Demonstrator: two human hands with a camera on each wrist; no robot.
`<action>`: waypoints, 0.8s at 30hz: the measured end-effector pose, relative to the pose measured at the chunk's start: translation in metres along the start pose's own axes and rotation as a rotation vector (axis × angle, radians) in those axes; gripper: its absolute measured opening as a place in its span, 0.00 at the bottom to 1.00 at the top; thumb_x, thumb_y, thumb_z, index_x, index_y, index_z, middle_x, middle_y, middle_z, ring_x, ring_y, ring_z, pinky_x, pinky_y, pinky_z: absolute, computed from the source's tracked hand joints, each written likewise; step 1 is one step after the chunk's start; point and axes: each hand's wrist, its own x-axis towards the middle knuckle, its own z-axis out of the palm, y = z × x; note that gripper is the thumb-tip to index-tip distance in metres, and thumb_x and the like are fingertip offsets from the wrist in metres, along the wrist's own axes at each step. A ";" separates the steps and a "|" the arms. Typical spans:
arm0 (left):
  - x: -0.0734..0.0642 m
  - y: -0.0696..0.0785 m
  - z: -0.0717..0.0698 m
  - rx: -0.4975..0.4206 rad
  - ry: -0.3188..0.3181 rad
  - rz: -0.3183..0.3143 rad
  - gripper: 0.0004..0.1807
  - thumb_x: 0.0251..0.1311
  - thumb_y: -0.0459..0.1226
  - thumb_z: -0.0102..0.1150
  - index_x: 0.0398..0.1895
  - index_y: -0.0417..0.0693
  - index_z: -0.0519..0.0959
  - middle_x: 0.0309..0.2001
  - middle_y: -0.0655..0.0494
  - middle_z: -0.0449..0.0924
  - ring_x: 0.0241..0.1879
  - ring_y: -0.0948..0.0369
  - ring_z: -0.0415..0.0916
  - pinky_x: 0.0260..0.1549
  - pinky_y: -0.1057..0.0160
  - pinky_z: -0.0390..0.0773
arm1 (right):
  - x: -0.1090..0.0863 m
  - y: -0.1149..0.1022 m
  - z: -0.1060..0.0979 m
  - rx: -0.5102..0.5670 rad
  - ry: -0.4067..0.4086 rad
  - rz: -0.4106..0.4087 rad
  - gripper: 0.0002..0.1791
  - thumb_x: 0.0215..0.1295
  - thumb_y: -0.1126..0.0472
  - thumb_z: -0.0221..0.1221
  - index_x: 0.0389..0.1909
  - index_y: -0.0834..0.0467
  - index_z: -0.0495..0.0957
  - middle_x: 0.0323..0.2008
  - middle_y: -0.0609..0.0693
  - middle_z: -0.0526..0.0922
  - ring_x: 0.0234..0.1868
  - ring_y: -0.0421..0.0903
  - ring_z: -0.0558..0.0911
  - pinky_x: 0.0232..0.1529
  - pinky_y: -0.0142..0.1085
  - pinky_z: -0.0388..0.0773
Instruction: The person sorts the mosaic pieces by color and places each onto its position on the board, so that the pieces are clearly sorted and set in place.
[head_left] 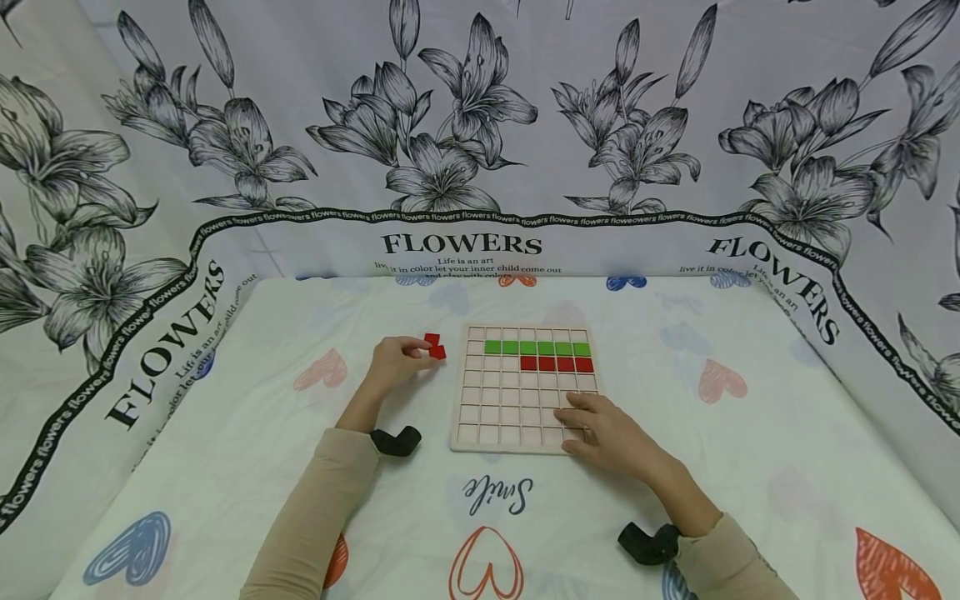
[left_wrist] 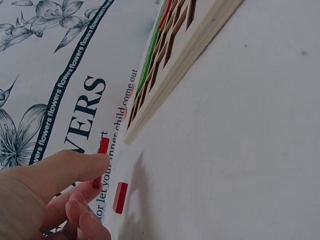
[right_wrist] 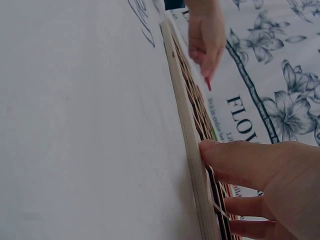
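My left hand (head_left: 392,360) is left of the wooden grid board (head_left: 458,417), pinching a small red tile (left_wrist: 104,146) between thumb and finger. Another red tile (left_wrist: 120,197) lies close by on the cloth, just below the fingertips in the left wrist view. My right hand (head_left: 611,437) rests at the board's near right corner, its thumb on the edge and its fingers spread over the squares. On the board, a row of green tiles (head_left: 528,347) fills squares near the far side. Several red tiles (head_left: 557,364) sit in the row below, toward the right.
A white cloth with printed hearts (head_left: 722,381) and the word Smile (head_left: 497,496) covers the table. Behind it hangs a curtain with flower drawings (head_left: 442,108). Black wrist mounts (head_left: 648,543) are worn on both arms.
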 end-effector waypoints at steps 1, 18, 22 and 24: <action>0.000 0.001 0.000 0.000 -0.001 0.000 0.18 0.53 0.38 0.69 0.46 0.39 0.83 0.29 0.56 0.73 0.30 0.61 0.67 0.28 0.70 0.66 | 0.000 0.000 0.000 0.001 -0.001 0.001 0.25 0.59 0.55 0.65 0.57 0.58 0.78 0.63 0.62 0.73 0.66 0.62 0.70 0.62 0.54 0.71; -0.002 0.012 0.005 -0.037 -0.021 0.058 0.18 0.52 0.38 0.69 0.46 0.39 0.83 0.27 0.58 0.72 0.31 0.63 0.66 0.26 0.70 0.65 | 0.001 0.000 0.002 -0.010 0.003 -0.004 0.24 0.58 0.55 0.65 0.56 0.58 0.79 0.63 0.63 0.74 0.66 0.62 0.71 0.62 0.54 0.71; -0.001 0.013 0.006 -0.054 -0.021 0.062 0.17 0.53 0.37 0.68 0.46 0.39 0.83 0.28 0.57 0.74 0.31 0.64 0.67 0.27 0.71 0.66 | 0.001 0.000 0.001 -0.012 0.002 -0.004 0.25 0.58 0.55 0.65 0.56 0.58 0.79 0.63 0.63 0.74 0.66 0.62 0.71 0.62 0.54 0.71; -0.001 0.015 0.005 -0.069 -0.018 0.074 0.17 0.52 0.37 0.69 0.45 0.39 0.83 0.28 0.56 0.75 0.31 0.63 0.67 0.27 0.71 0.66 | 0.001 0.000 0.001 -0.015 0.002 -0.006 0.25 0.58 0.55 0.65 0.57 0.58 0.79 0.63 0.63 0.74 0.65 0.62 0.71 0.62 0.54 0.71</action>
